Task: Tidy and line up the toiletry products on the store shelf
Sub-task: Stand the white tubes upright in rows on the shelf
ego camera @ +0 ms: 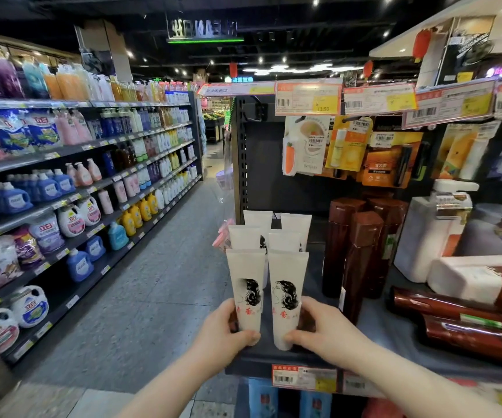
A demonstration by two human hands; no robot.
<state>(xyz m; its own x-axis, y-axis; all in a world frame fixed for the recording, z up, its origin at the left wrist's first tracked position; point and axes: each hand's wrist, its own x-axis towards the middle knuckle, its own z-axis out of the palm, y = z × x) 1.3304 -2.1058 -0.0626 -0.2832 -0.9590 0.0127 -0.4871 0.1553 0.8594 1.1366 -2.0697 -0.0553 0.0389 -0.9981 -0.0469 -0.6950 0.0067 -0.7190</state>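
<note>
While each hand grips a front white tube, left hand (222,327) on the left tube (246,289), right hand (319,330) on the right tube (287,297), fingers closed around them at the shelf (274,359) edge, squaring is underway; next, probably, the fallen brown bottles (454,309).

Six white tubes (287,285) stand on the shelf (277,359) in two columns of three, running from 6 o'clock back toward 12; two hands, the left hand (224,330) and the right hand (319,327), each grip one front tube. At about 3 o'clock stand four upright brown bottles (361,254), and two more brown bottles lie flat (454,309) toward 4 o'clock. One white pump bottle (427,236) stands behind them. Along the rail at 1 o'clock hang five price tags (308,96)
</note>
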